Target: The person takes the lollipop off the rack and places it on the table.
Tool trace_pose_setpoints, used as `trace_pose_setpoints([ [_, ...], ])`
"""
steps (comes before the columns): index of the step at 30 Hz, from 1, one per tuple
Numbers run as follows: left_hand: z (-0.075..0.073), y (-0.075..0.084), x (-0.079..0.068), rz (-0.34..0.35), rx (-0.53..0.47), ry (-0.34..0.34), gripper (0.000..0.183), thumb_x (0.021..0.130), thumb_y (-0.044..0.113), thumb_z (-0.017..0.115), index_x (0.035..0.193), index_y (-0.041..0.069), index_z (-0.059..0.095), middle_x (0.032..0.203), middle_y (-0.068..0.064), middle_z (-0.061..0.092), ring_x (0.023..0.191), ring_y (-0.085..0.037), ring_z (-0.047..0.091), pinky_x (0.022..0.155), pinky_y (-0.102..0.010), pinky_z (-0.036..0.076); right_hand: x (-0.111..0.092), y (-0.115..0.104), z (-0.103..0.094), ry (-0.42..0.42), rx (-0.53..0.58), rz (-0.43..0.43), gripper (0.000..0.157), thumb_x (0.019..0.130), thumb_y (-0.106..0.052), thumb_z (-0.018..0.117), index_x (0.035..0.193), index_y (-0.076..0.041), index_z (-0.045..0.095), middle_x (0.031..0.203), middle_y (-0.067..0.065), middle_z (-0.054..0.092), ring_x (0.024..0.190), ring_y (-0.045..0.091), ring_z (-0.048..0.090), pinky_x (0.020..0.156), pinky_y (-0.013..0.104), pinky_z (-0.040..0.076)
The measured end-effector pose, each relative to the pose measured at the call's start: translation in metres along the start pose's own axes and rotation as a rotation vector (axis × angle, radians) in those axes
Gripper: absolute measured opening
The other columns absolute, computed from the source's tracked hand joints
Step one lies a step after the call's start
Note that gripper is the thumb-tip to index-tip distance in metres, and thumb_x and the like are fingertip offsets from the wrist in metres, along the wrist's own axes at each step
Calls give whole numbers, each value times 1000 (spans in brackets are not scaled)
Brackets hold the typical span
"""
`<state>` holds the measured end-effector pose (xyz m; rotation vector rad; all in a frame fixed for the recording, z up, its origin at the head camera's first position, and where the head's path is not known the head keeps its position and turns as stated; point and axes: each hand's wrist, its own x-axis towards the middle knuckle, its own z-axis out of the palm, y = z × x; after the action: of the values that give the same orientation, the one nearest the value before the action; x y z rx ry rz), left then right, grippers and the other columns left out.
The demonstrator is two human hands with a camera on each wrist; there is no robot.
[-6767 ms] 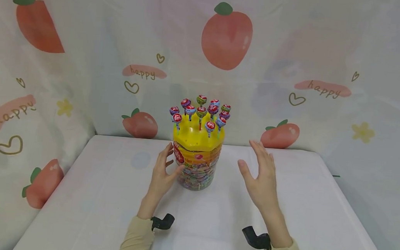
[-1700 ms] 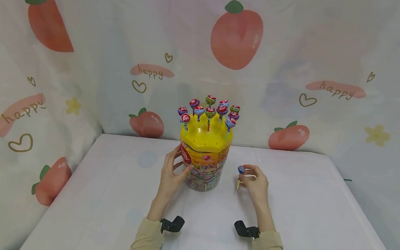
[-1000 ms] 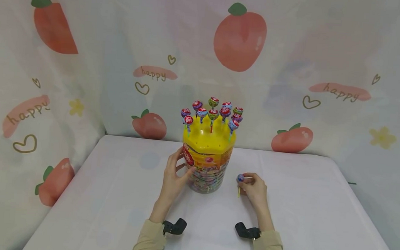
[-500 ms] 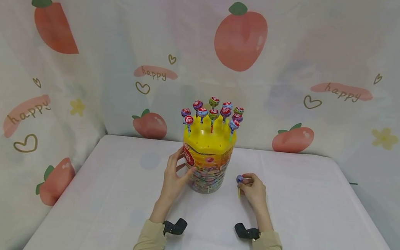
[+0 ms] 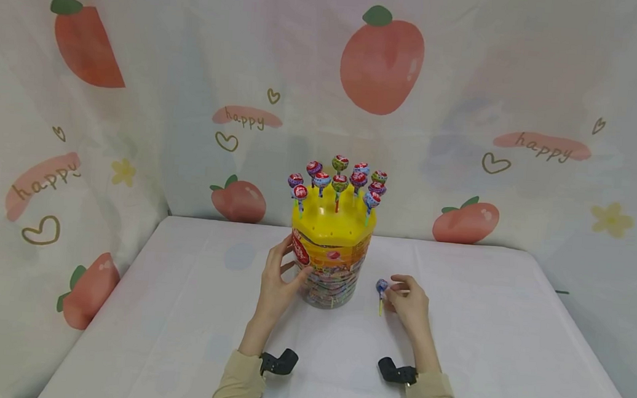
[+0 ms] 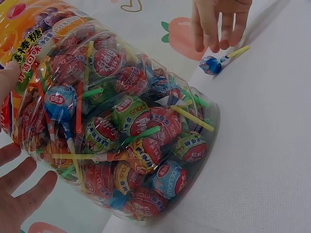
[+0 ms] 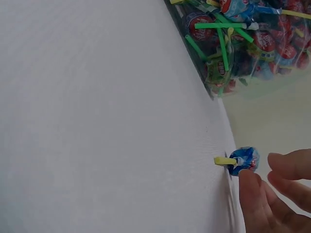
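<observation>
A clear jar (image 5: pixel 330 280) filled with wrapped lollipops stands mid-table under a yellow crown-like lid (image 5: pixel 327 227). My left hand (image 5: pixel 274 288) holds the jar's left side, thumb in front and fingers spread around behind. To the jar's right, a blue-wrapped lollipop (image 5: pixel 381 285) with a yellow stick is on the white table. In the right wrist view, the lollipop's ball (image 7: pixel 244 160) lies just beyond the parted thumb and fingers of my right hand (image 7: pixel 277 199). The left wrist view shows that lollipop (image 6: pixel 211 65) below the right fingertips.
Several lollipops (image 5: pixel 339 183) stick up from holes in the lid, mostly toward its back and sides. A white cloth (image 5: pixel 188 313) covers the table. Behind it hangs a fruit-printed curtain (image 5: pixel 318 51). Each wrist wears a black camera mount (image 5: pixel 279 361).
My right hand took a lollipop from the lid's front, lowered it right of the jar and has now let go, fingers parting rightward. My left hand keeps its place on the jar.
</observation>
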<state>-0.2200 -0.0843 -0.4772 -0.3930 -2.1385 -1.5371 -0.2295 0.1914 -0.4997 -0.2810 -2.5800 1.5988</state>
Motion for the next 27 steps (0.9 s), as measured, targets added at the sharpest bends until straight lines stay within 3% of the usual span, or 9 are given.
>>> trace_pose_setpoints([
  [7, 0, 1, -1, -11, 3, 0, 75, 86, 24, 72, 149, 24, 32, 139, -8, 46, 127, -27, 50, 98, -45, 52, -2, -9, -4, 19, 5, -56, 35, 91, -12, 63, 124, 0, 58, 106, 22, 62, 78, 16, 67, 63, 23, 59],
  [15, 1, 2, -1, -22, 0, -10, 76, 86, 25, 72, 150, 24, 31, 140, -7, 45, 128, -26, 49, 99, -45, 52, -13, -32, -7, 26, 16, -101, 33, 91, -12, 64, 122, -2, 60, 109, 20, 64, 84, 12, 63, 70, 28, 61],
  [22, -2, 3, 0, 4, -3, 19, 75, 85, 21, 73, 149, 21, 33, 139, -9, 46, 128, -28, 48, 97, -47, 52, -29, -60, 1, 61, 47, -186, 31, 91, -11, 63, 121, -3, 60, 112, 18, 64, 99, 27, 63, 69, 15, 56],
  [27, -1, 3, 0, 6, -3, 8, 75, 86, 23, 73, 149, 21, 33, 139, -9, 46, 128, -28, 49, 97, -46, 53, -40, -76, 1, 123, 79, -252, 30, 91, -11, 64, 120, -8, 61, 112, 12, 65, 95, 15, 62, 69, 12, 52],
])
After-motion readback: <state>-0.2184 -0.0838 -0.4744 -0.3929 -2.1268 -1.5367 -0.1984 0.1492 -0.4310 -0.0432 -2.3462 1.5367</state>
